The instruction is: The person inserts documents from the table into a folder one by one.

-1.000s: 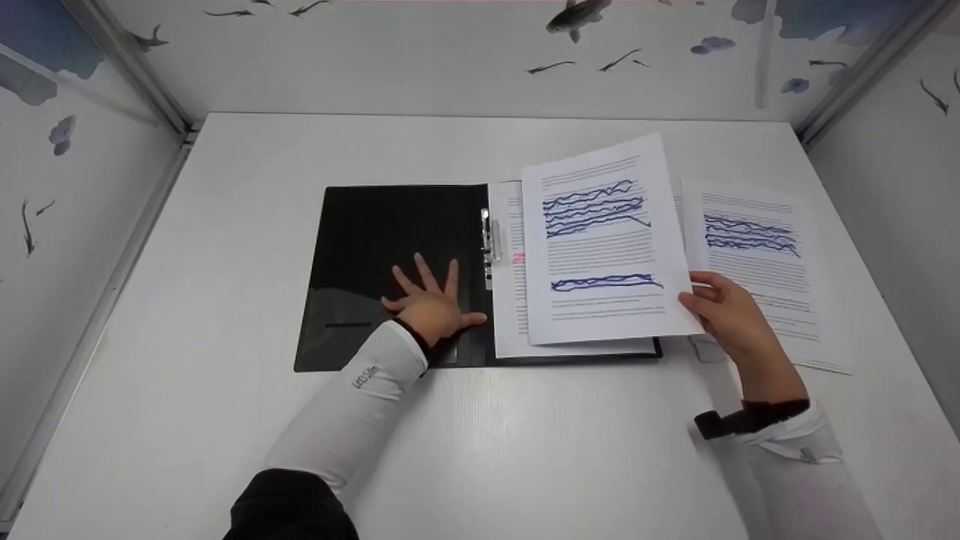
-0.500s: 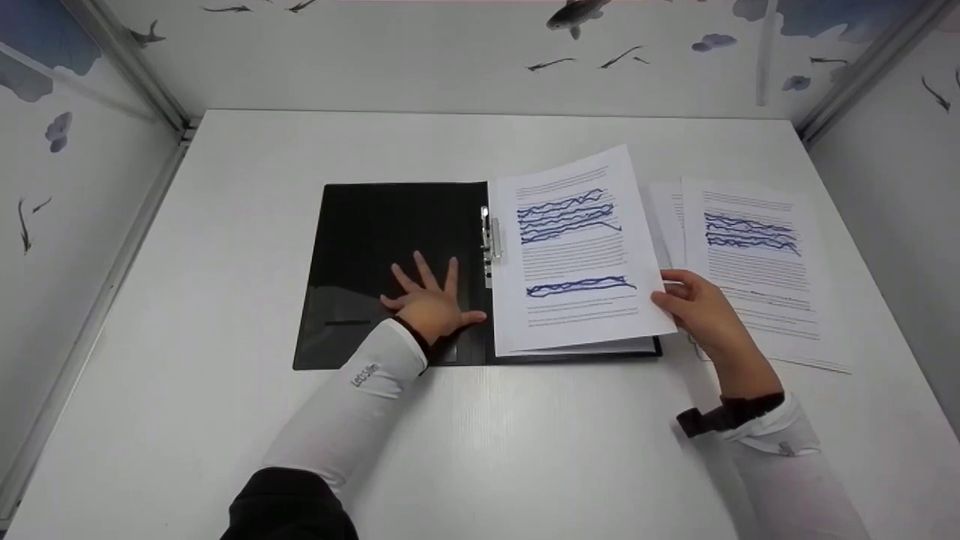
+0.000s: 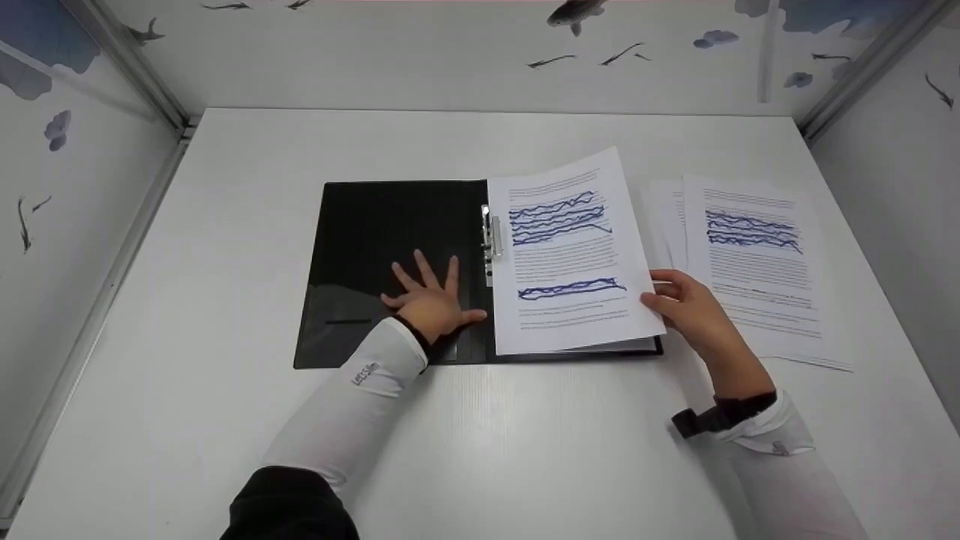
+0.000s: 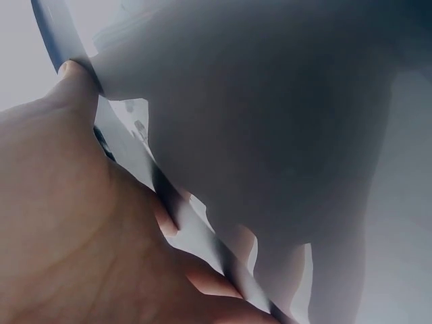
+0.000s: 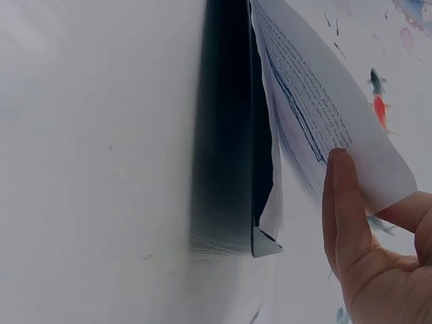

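Showing nearest in the head view, white arm covers [image 3: 337,420] clothe both forearms, and a dark strap [image 3: 735,417] rings the right wrist. The left hand [image 3: 431,309] lies with fingers straight and spread on the black left cover of the open folder [image 3: 397,217], thumb pointing toward the spine. The left wrist view gives only that palm and thumb close up, beside a broad dark shape too dim to make out. The right hand [image 3: 694,307] pinches the lower right edge of a printed sheet [image 3: 570,259] scored with blue scribbles; the sheet lies over the folder's right side, its left edge at the metal clip [image 3: 487,244]. Seen from above, it looks almost flat; the right wrist view shows it bowed well away from the folder, with a gap under it and another paper edge [image 5: 271,202] along the rim. This sheet hides most of the papers beneath. Just to the right, overlapping loose pages [image 3: 757,315] lie on the white table [image 3: 480,450], the right hand covering part of their edge. Farthest back stands a white wall [image 3: 420,67] with painted fish, a red one [image 5: 379,111] showing only from the right wrist.
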